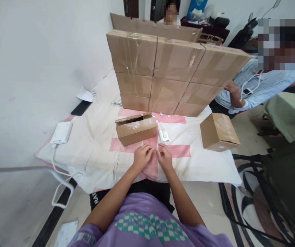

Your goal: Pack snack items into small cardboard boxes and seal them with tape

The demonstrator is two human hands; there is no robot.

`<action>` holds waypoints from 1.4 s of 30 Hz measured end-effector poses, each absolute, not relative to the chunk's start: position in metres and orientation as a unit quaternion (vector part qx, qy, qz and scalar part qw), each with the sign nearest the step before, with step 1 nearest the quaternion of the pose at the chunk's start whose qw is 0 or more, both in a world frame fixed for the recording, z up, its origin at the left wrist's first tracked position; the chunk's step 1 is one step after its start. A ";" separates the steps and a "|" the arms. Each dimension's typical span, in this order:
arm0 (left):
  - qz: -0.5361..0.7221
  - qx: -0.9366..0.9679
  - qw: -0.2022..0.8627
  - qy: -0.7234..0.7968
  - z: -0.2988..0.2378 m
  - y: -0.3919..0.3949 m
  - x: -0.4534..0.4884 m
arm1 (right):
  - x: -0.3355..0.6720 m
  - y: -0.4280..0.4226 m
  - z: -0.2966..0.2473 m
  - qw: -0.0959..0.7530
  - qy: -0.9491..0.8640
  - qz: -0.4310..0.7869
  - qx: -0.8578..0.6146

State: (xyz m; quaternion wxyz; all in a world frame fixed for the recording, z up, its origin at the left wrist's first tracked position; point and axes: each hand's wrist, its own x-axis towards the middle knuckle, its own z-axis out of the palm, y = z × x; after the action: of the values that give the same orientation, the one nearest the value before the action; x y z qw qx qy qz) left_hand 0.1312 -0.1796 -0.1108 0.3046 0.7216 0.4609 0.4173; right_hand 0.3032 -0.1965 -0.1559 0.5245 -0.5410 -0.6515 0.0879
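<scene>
Left hand (142,156) and right hand (165,157) were pinched together by the open box (136,128), likely set close for reach; any held item couldn't be told.

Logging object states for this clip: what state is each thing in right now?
Near box: top flap open.
Right box: closed.
Stacked cartons: taped shut.
White device: cable attached.
Left hand: fingers curled, contents unclear.
Right hand: fingers curled, fingertips near left hand.

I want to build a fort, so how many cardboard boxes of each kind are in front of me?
Taped boxes in the front stack: 9
Open box: 1
Closed loose box: 1
Total: 11
</scene>
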 end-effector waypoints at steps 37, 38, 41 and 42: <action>0.099 0.810 0.281 0.504 0.031 -0.029 -0.037 | 0.193 -0.084 -0.049 0.236 -0.774 -0.038 -0.587; 0.087 0.810 0.273 0.512 0.030 -0.028 -0.034 | 0.193 -0.085 -0.050 0.238 -0.774 -0.037 -0.586; 0.052 0.808 0.246 0.532 0.028 -0.028 -0.029 | 0.194 -0.086 -0.052 0.244 -0.774 -0.036 -0.583; 0.043 0.806 0.242 0.538 0.028 -0.029 -0.028 | 0.194 -0.085 -0.052 0.245 -0.774 -0.035 -0.583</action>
State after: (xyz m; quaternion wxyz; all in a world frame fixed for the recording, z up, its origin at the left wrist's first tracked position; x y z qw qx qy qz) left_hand -0.0278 -0.0288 0.0284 0.2421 0.8064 0.5379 0.0426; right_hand 0.1938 -0.0855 -0.0523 0.2454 -0.5827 -0.7740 -0.0353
